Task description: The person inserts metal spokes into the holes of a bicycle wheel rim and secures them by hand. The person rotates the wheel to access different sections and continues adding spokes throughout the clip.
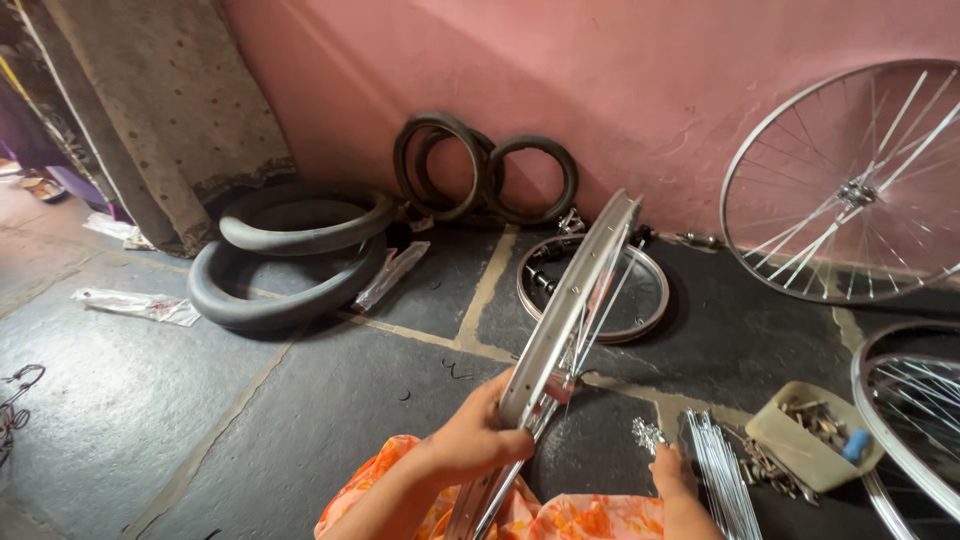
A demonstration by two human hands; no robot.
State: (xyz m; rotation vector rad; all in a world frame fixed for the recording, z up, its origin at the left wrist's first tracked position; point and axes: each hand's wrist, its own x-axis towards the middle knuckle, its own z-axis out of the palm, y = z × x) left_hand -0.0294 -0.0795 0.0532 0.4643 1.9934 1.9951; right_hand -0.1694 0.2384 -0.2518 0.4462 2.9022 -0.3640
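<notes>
Bicycle rim point(572, 305) — a bare silver hoop seen almost edge-on — stands tilted over the dark stone floor point(330, 420), rising from the person's lap toward the pink wall point(600, 90). The left hand point(482, 432) is wrapped around its lower stretch, fingers curled over the metal, and a few loose spokes hang inside the hoop. The right hand point(672, 470) is low on the floor, fingers bent down beside a bundle of spokes point(722, 470); whether it has hold of anything I cannot tell. Just right of the bundle sits a beige tray of small parts point(812, 437). Behind the held rim a second rim point(600, 290) lies flat on the floor. A spoked wheel point(850, 185) leans on the wall at right, and black tyres point(290, 255) are piled at left — two more point(485, 178) propped against the wall.
</notes>
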